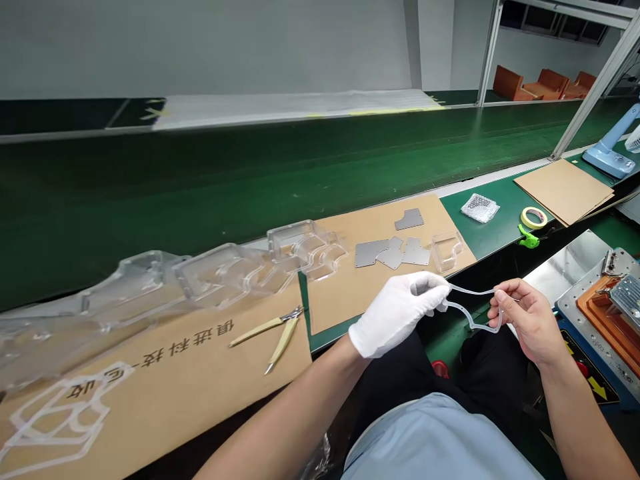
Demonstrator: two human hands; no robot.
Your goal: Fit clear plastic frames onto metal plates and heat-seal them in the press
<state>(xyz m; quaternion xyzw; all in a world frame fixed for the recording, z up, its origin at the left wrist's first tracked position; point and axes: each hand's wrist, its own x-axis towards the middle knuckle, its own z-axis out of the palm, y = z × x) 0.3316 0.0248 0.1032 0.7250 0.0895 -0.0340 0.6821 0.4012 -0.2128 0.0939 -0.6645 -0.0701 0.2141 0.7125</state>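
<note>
I log my left hand, white-gloved (400, 313), closed on one end of a clear plastic strip (473, 325) at lower centre; the bare right hand (531, 323) pinches the strip's far bend. Yellow-handled snips (267, 333) lie on a cardboard sheet (280, 380) at lower left; grey metal plates (393, 253) sit upper centre.
</note>
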